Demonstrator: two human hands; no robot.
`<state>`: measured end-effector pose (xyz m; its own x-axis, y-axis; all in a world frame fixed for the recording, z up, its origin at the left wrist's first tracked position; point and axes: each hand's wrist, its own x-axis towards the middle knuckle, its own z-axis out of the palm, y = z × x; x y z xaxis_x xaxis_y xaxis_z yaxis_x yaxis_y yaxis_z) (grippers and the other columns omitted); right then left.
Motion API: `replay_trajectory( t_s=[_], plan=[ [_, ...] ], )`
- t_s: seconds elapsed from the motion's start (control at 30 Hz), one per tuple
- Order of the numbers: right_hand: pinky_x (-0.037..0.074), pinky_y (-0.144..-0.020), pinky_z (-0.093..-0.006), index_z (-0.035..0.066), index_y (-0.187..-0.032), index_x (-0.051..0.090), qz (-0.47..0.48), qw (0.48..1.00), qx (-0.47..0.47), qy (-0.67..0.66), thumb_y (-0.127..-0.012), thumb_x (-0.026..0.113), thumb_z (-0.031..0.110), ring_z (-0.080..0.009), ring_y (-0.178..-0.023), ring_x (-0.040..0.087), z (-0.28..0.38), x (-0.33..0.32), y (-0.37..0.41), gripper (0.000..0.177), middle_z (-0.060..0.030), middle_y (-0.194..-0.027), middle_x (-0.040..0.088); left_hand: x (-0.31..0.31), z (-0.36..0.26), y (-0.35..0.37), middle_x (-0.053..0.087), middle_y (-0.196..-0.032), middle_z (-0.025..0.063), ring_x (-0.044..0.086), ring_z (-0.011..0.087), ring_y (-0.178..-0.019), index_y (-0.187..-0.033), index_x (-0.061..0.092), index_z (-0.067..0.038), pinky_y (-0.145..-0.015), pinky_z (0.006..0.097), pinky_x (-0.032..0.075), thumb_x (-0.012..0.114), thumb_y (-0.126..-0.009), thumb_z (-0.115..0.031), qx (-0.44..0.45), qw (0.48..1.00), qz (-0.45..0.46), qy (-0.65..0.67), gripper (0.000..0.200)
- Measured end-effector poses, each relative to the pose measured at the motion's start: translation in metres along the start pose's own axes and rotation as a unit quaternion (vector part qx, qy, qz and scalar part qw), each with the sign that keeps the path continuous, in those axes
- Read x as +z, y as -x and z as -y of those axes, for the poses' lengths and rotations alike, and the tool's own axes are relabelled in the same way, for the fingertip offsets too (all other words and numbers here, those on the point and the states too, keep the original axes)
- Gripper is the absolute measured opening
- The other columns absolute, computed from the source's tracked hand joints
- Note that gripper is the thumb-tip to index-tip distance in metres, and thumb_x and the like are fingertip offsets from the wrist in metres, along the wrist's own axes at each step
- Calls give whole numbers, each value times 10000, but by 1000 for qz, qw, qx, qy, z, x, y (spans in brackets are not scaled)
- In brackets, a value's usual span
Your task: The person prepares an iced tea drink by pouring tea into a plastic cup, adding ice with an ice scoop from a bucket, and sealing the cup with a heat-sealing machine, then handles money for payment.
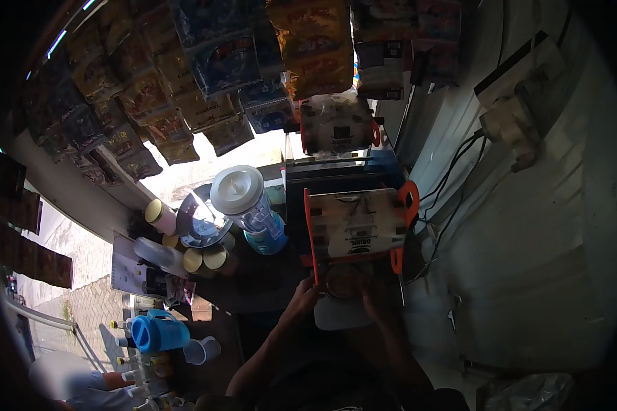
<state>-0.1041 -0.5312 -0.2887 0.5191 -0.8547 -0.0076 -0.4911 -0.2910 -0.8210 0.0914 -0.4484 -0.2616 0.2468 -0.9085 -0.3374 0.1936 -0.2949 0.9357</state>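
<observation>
My left hand (304,300) is closed, its fingers bent at the front left edge of an orange-framed cup sealing machine (358,222) with a printed film roll. What it grips is too dark to make out. My right hand (373,296) is opposite, close to the machine's front right; its fingers are lost in shadow. Between the hands is a dim round, brownish shape (341,279), like a cup opening or a holder ring. Below it, a pale, translucent rounded thing (339,315) shows between my wrists.
Left of the machine stand a lidded clear jug (238,195), a metal bowl (202,218) and several lidded containers (159,218). A blue pitcher (159,331) and white cup (202,351) are lower left. Sachet strips (223,58) hang above. Cables (452,168) run along the right wall. Someone is outside, lower left.
</observation>
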Motion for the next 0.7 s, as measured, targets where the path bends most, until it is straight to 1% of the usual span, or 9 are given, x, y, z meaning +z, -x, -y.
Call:
replay_trajectory(
  t_s=[0.07, 0.13, 0.2, 0.3, 0.33, 0.37, 0.4, 0.5, 0.7],
  plan=[
    [423, -815, -311, 35, -1172, 522, -64, 990, 45, 114, -913, 493, 302, -217, -925, 526, 35, -17, 15, 373, -141, -1000, 542, -23, -76, 11, 622, -992, 159, 606, 245, -960, -1064, 598, 29, -804, 354, 474, 464, -879, -225, -11, 958, -53, -282, 341],
    [405, -877, -325, 29, -1213, 474, -162, 942, 240, -169, -894, 531, 236, -223, -993, 507, 32, -11, 45, 385, -138, -1063, 521, -49, -130, 0, 646, -896, 165, 629, 247, -922, -1011, 634, 12, -789, 360, 478, 491, -866, -184, 109, 957, -194, -184, 282],
    [427, -836, -315, 16, -1210, 479, -260, 938, 228, -37, -884, 549, 210, -179, -979, 506, 26, -9, 70, 386, -106, -1073, 518, -53, -213, -11, 646, -897, 147, 647, 227, -823, -961, 626, 5, -756, 354, 506, 550, -847, -85, 291, 884, -271, -248, 164],
    [451, -709, -282, 17, -1127, 513, -332, 913, 164, 169, -889, 540, 205, -146, -840, 547, -59, 40, 124, 305, -86, -947, 552, -56, -290, -61, 648, -938, 97, 635, 190, -861, -914, 621, -27, -710, 313, 520, 640, -832, -142, 382, 866, -214, -242, 143],
    [451, -709, -282, 17, -1127, 513, -332, 913, 168, 171, -889, 540, 205, -146, -840, 547, -38, 36, 123, 305, -86, -947, 552, -55, -298, -86, 650, -940, 90, 637, 184, -862, -926, 625, -24, -727, 318, 516, 655, -824, -153, 416, 844, -192, -281, 167],
    [443, -648, -274, 21, -1062, 520, -282, 898, 327, -86, -892, 540, 207, -141, -762, 550, 11, 23, 116, 253, -73, -872, 555, -51, -308, -104, 650, -941, 92, 636, 176, -865, -962, 620, -21, -728, 320, 515, 669, -815, -163, 398, 879, -121, -236, 209],
    [436, -587, -266, 25, -997, 527, -208, 799, 455, -335, -895, 539, 209, -136, -684, 553, 38, 17, 109, 211, -60, -797, 557, -54, -299, -126, 650, -945, 93, 635, 171, -870, -988, 616, -20, -740, 320, 511, 675, -810, -163, 382, 886, -96, -246, 236],
    [432, -533, -290, 54, -951, 500, -146, 752, 373, -524, -912, 515, 277, -144, -595, 524, -19, 74, 132, 226, -41, -749, 536, -53, -288, -147, 640, -981, 93, 619, 163, -908, -1111, 570, -30, -786, 326, 492, 724, -762, -168, 364, 890, -67, -264, 406],
    [435, -533, -269, 41, -872, 496, -202, 798, 288, -490, -919, 516, 223, -156, -573, 545, -5, 72, 125, 189, -62, -703, 550, -55, -287, -147, 519, -1127, 111, 568, 215, -974, -1305, 372, -39, -825, 357, 484, 810, -659, -177, 321, 891, -47, -317, 793]
  ],
)
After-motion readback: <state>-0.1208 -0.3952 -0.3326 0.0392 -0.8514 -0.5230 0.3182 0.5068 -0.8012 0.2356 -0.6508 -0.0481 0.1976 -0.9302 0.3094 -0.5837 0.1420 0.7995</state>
